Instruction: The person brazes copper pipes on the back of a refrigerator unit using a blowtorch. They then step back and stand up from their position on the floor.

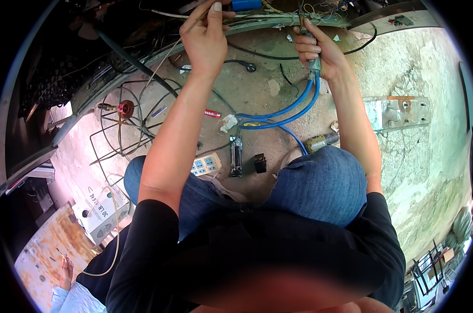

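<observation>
At the top, my left hand (205, 41) is pinched on a thin rod (166, 60), whose long end slants down to the left. Further right, my right hand (325, 49) wraps round a grey-green handled tool (314, 63). Two blue hoses (306, 101) leave the tool's lower end and curve to the floor. The tool's head points up at the edge of a dark metal housing (278, 22), where thin coloured wires (320, 11) show. A blue cylinder (246, 5) lies just right of my left fingertips. The rod's upper end is hard to make out.
On the floor lie a power strip (206, 164), a small black block (260, 163), a drill (321, 142), a wire guard (123, 117) and a metal bracket (398, 113). At lower left are a white carton (103, 216) and another person's hand (66, 272) by a pale cable (116, 245).
</observation>
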Motion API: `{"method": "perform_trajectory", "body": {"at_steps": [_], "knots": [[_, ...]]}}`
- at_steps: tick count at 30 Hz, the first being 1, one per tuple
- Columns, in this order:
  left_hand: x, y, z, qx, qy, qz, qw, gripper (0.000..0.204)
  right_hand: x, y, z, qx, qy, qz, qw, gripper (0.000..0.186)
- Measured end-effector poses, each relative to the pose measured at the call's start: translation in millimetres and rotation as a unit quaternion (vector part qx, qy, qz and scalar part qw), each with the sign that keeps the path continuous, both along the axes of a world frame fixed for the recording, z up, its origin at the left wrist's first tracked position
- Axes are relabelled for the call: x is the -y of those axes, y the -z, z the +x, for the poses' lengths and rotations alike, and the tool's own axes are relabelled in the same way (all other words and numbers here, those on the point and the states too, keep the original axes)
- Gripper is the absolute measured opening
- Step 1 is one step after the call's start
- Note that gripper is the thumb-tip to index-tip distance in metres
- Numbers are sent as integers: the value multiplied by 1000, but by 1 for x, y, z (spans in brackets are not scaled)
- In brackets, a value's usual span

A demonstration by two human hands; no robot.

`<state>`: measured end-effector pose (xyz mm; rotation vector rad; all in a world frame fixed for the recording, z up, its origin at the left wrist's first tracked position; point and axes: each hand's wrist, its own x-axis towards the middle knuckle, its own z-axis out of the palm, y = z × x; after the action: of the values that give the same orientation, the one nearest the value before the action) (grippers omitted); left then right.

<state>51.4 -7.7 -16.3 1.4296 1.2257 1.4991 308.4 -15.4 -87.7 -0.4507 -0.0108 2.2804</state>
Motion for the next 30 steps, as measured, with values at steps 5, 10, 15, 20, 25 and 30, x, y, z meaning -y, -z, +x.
{"method": "perform_trajectory", "body": {"at_steps": [5,10,15,20,25,30], "knots": [[-5,-2,1,7,-1,-16,1000,30,0,1,0,-7,-10,10,1000,34],[-10,-8,9,32,-3,-31,999,29,1,0,1,-9,-3,5,1000,33],[-7,-18,14,-33,3,-11,999,29,2,1,3,-7,2,1,1000,33],[8,-20,3,-16,-6,5,1000,29,10,0,9,19,14,-7,1000,34],[8,-34,-13,21,-49,9,999,30,43,-12,25,200,111,19,973,37],[-2,-33,-21,50,-38,14,998,30,92,-50,35,480,240,58,842,34]]}}
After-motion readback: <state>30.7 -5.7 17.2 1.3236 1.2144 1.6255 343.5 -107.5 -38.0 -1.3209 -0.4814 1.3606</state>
